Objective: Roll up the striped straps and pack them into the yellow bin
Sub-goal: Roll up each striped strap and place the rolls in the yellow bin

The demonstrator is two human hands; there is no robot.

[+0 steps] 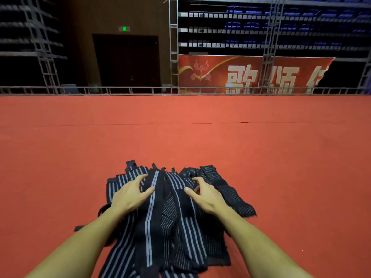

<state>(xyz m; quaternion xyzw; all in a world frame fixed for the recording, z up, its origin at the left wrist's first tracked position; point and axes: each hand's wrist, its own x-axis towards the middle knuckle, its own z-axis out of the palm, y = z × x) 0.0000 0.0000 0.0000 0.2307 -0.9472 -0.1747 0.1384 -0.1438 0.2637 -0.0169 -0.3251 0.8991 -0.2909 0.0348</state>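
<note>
Black elastic fabric with grey stripes made up the pile of striped straps (160, 213), which lay loose and overlapping on the red carpet floor (281, 157) directly in front of you. None of the straps visible was rolled; several ran lengthwise toward you and out of the bottom edge of the view, and a few fanned off to the right.

Your left hand (128, 195) rested on the left part of the pile, fingers spread and bent, thumb out toward a broad-striped strap; its grip was released, with nothing clasped. Your right hand (206, 195) sat on the right part of the pile, fingers curled down onto the fabric and thumb pointed toward the centre. Whether that grip had pinched a strap or merely touched it could not be told from the head view.

The two hands were near each other but apart, with several straps between them.

Beyond the carpet stood a low metal rail (120, 90), truss uprights (173, 47), a red banner (251, 74) with white characters, a dark doorway (126, 61) under a green exit sign (124, 28), and tiers of blue seats (301, 17)
</note>
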